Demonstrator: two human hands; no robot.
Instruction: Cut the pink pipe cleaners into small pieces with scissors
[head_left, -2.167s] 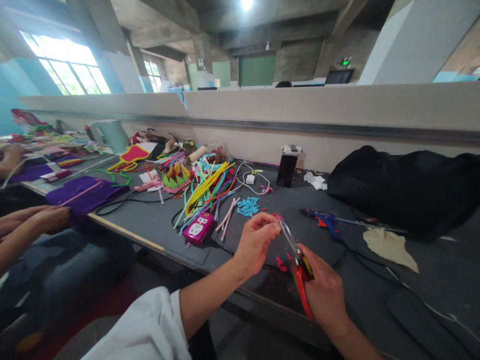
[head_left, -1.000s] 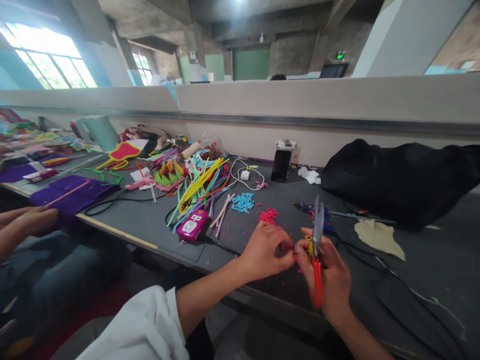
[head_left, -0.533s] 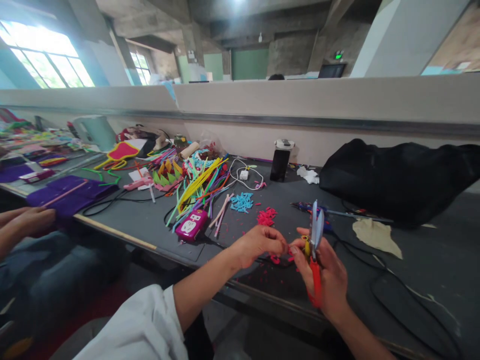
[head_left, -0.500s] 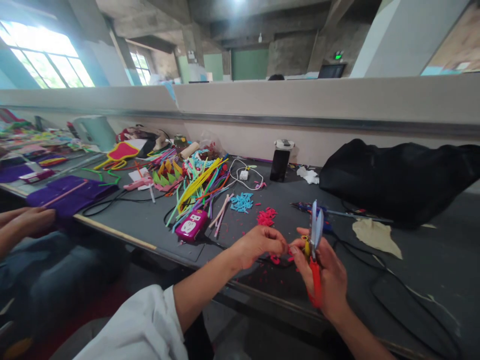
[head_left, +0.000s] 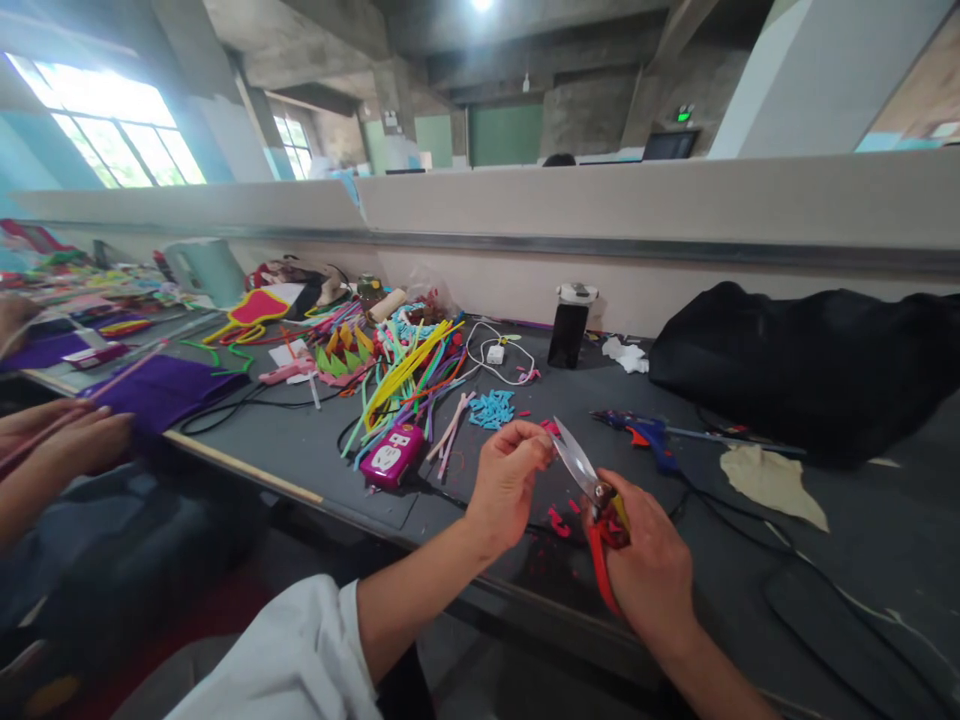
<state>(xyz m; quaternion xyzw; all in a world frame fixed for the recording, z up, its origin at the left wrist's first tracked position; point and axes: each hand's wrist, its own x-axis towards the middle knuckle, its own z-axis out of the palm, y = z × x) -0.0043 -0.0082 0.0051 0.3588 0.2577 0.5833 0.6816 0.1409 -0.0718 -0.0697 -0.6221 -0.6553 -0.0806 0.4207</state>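
My right hand (head_left: 651, 560) is wrapped round a pair of scissors (head_left: 576, 458) with red and yellow handles. Its blades point up and to the left, their tips close to my left fingertips. My left hand (head_left: 504, 492) is closed in a pinch on a small red piece (head_left: 551, 427) that shows at the blade tips. Loose red pieces (head_left: 558, 521) lie on the table below and between the hands. A small heap of blue pieces (head_left: 492, 409) is just beyond my left hand, with pale pink strips (head_left: 450, 435) beside it.
A magenta box with an outlet (head_left: 393, 456) stands by a pile of coloured pipe cleaners (head_left: 409, 375). Behind are a tumbler (head_left: 568, 335) and black bag (head_left: 802, 370). A blue glue gun (head_left: 656, 440) and cables lie right. At left, another person's hands (head_left: 71, 440) hold a pink strip.
The scissors have swung from upright to pointing up-left, blades now at my left fingertips. My left hand has lifted slightly and turned upward. The other person's pink strip has been raised.
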